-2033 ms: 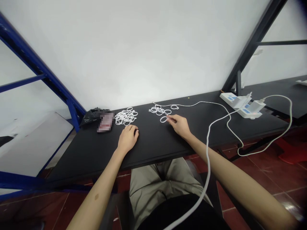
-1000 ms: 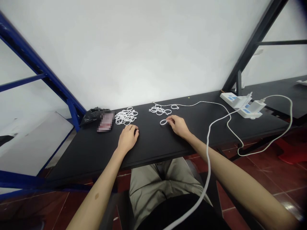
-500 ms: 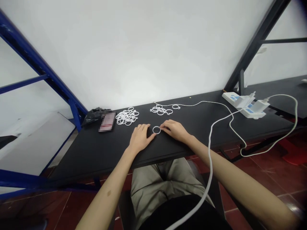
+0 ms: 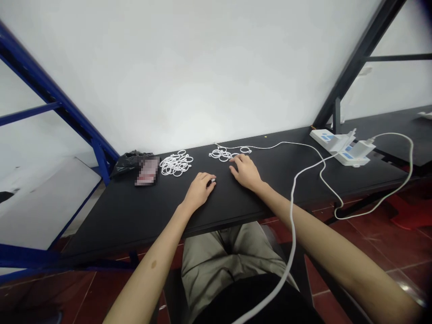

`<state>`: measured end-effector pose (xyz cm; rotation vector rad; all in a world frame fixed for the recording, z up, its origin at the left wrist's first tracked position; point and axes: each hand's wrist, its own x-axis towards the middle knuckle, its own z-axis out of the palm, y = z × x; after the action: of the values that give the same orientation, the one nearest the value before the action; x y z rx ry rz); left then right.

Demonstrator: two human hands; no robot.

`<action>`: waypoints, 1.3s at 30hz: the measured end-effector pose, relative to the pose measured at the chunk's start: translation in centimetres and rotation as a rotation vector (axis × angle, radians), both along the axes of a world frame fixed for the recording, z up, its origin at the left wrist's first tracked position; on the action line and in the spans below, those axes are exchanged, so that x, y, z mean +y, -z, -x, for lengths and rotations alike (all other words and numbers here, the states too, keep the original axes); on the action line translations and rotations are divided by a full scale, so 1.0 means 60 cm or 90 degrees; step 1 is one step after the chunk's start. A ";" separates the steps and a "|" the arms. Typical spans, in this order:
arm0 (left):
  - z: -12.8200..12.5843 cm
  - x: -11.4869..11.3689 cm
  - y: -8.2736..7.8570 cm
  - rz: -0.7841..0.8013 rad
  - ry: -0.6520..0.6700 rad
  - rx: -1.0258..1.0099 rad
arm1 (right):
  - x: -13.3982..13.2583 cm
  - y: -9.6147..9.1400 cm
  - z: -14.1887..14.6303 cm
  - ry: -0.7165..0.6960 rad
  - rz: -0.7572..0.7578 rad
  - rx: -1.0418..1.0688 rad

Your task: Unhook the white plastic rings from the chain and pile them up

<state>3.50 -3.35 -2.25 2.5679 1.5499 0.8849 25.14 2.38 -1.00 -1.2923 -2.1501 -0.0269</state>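
My left hand (image 4: pixel 200 186) rests on the black table (image 4: pixel 141 211) with its fingers curled over a white ring (image 4: pixel 213 180), of which only a small bit shows at the fingertips. My right hand (image 4: pixel 245 171) lies flat, fingers stretched towards a small cluster of white rings (image 4: pixel 220 155) near the wall, with nothing in it. A larger pile of white rings (image 4: pixel 175 163) lies to the left of both hands.
A white power strip with a plugged charger (image 4: pixel 339 145) sits at the table's right end. Its white cable (image 4: pixel 293 198) loops over the front edge to my lap. A black bag (image 4: pixel 128 161) and a blurred item (image 4: pixel 146 171) lie at the left. Blue frame (image 4: pixel 97 150) stands left.
My right hand dragged one ring from the cluster towards me, and my left hand came over and closed on it. The right hand has gone back towards the cluster.
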 end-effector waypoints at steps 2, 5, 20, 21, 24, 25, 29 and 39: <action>0.012 0.012 0.001 -0.003 -0.003 0.001 | 0.015 0.004 -0.001 0.037 0.007 -0.013; 0.043 0.040 -0.005 -0.024 -0.048 -0.002 | 0.027 0.011 -0.001 0.068 0.025 -0.030; 0.027 -0.003 -0.011 -0.070 -0.088 0.084 | -0.008 0.003 0.007 -0.115 0.085 0.040; 0.017 -0.007 -0.011 -0.066 -0.083 0.088 | -0.012 0.003 0.010 -0.151 0.093 0.052; 0.004 -0.011 -0.012 -0.056 -0.074 0.093 | -0.024 0.005 0.020 -0.244 0.122 0.085; 0.005 -0.011 -0.012 -0.052 -0.068 0.095 | -0.028 0.006 0.022 -0.266 0.129 0.096; 0.012 -0.011 -0.012 -0.037 -0.034 0.109 | -0.038 0.006 0.026 -0.299 0.135 0.135; 0.013 -0.015 -0.015 -0.045 -0.023 0.104 | -0.046 -0.002 0.025 -0.263 0.106 0.165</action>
<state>2.72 -4.23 -1.37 2.7336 1.6380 0.7636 23.66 -0.41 -0.89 -0.8584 -2.1798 0.4713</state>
